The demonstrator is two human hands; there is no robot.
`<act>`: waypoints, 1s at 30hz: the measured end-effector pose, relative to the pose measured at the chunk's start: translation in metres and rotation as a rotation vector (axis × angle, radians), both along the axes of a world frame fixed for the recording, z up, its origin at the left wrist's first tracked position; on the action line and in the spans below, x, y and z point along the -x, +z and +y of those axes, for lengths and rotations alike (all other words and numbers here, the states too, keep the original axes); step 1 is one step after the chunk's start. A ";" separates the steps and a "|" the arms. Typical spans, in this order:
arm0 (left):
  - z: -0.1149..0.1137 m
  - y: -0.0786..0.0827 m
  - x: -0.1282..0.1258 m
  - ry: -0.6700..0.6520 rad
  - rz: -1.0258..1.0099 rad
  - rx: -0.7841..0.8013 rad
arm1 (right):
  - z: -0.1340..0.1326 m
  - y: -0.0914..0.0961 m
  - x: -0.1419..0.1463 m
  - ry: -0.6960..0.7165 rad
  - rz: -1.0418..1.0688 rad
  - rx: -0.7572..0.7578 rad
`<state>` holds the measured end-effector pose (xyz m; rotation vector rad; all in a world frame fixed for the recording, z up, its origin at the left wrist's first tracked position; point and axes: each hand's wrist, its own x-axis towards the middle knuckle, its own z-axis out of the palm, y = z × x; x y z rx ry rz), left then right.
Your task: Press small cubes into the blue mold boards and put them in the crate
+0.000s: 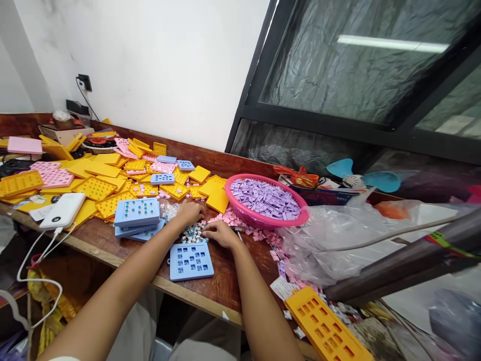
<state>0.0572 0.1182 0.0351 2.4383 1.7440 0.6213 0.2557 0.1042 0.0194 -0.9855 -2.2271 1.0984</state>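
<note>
A light blue tray with square holes [191, 261] lies on the wooden table [210, 288] in front of me. Just behind it sits a small heap of tiny blue and white parts [194, 232]. My left hand [189, 212] rests curled at the heap's left edge, fingers bent down onto the parts. On the heap's right side my right hand [221, 233] has its fingers pinched together. What either hand holds is too small to make out. A stack of blue trays [137, 212] stands left of my left hand.
A pink basket of lilac pieces [266, 200] stands behind my right hand, with pink pieces [229, 218] scattered before it. Yellow and pink trays [93, 188] cover the left of the table. A white power bank [63, 210], a clear plastic bag [338, 240] and a yellow tray [325, 328] lie around.
</note>
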 end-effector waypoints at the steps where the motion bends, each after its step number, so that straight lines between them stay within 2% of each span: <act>1: -0.001 0.002 -0.001 0.003 -0.010 -0.008 | -0.001 0.001 0.000 0.017 0.005 0.013; 6: -0.020 0.026 -0.008 0.016 -0.108 -0.110 | -0.002 0.006 -0.002 0.036 0.060 0.075; 8: -0.041 0.037 -0.006 -0.002 -0.197 -0.158 | -0.001 0.007 -0.003 0.025 0.091 0.094; 10: -0.072 0.043 0.000 -0.045 -0.377 -0.201 | -0.001 0.009 -0.004 0.016 0.123 0.103; 13: -0.129 0.035 0.017 -0.029 -0.650 -0.199 | -0.006 0.016 -0.003 0.029 0.160 0.108; 15: -0.161 0.021 0.027 0.049 -0.722 -0.129 | -0.014 0.025 0.003 0.061 0.164 0.099; 17: -0.181 0.004 0.034 0.097 -0.741 -0.045 | -0.027 0.033 0.010 0.099 0.143 0.033; 20: -0.188 -0.014 0.037 0.075 -0.721 0.031 | -0.049 0.039 0.022 0.144 0.060 -0.135; 23: -0.182 -0.021 0.036 0.015 -0.691 0.047 | -0.067 0.030 0.027 0.165 -0.037 -0.239; 27: -0.175 -0.023 0.037 0.066 -0.696 0.070 | -0.079 0.010 0.029 0.073 0.019 -0.284; 30: -0.172 -0.024 0.037 0.112 -0.725 0.105 | -0.082 0.002 0.034 0.058 0.037 -0.277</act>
